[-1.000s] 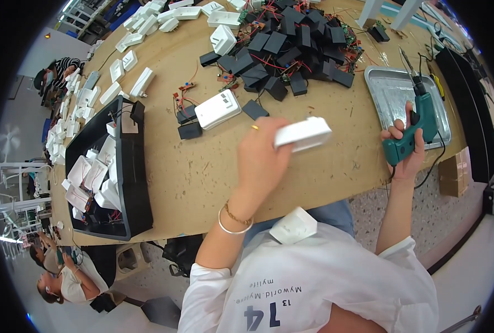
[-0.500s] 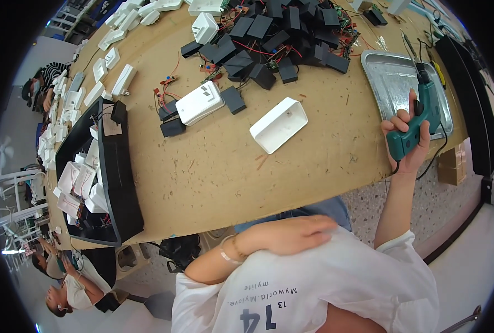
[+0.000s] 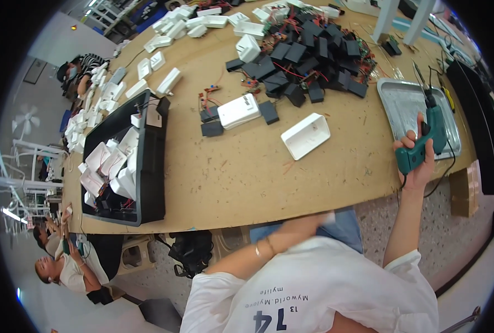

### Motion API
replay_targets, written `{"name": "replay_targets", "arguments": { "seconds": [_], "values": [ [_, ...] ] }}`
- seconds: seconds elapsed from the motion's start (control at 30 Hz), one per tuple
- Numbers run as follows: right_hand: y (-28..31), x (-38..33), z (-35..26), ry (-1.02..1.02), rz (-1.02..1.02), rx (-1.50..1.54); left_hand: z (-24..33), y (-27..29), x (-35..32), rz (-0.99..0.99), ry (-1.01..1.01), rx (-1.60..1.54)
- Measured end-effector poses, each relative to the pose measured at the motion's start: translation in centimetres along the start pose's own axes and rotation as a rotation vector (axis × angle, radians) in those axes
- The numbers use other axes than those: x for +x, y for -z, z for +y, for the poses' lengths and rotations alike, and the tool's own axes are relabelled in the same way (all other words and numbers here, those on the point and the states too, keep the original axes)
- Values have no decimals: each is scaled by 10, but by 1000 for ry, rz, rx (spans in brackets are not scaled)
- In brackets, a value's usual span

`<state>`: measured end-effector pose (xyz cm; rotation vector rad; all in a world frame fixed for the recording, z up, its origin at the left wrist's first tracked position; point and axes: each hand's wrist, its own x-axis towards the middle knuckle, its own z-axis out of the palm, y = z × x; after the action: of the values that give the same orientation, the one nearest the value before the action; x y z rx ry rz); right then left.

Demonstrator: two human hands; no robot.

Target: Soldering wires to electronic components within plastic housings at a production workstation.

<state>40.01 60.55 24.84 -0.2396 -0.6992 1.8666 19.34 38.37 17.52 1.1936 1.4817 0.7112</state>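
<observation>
Left hand (image 3: pixel 307 225), whose grip I cannot tell, has put down 1 white casing (image 3: pixel 305 139), now free; right hand (image 3: pixel 420 171) holds green power tool (image 3: pixel 436 123).

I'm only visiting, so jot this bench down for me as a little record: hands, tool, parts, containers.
Right hand: fingers wrapped around a green power tool
Left hand: blurred, by the near edge of the table; grip unclear
Open part: white case, hollow side showing
Far pile: black blocks, red wires among them
Bin: black, at left, holding white parts
Tray: metal, at right, partly hidden behind the tool
</observation>
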Motion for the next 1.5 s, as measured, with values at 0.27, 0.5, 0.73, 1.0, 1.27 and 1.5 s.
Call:
{"name": "replay_targets", "arguments": {
  "seconds": [0.27,0.5,0.73,1.0,1.27,1.5],
  "values": [
    [2,-3,-2,11,-53,-23,112,124,-84,59,-370,78],
    [0,-7,4,9,-42,-134,86,245,-43,755,-159,925],
    [-3,-8,6,9,-56,-184,74,317,20,770,-239,1318],
    [-7,-9,6,15,31,-207,62,324,50,667,-341,1355],
    [-7,-8,8,21,5,-187,88,350,33,883,-376,-238],
    [-1,-12,5,30,20,-203,145,300,-6,964,-527,-189]
  ]
}}
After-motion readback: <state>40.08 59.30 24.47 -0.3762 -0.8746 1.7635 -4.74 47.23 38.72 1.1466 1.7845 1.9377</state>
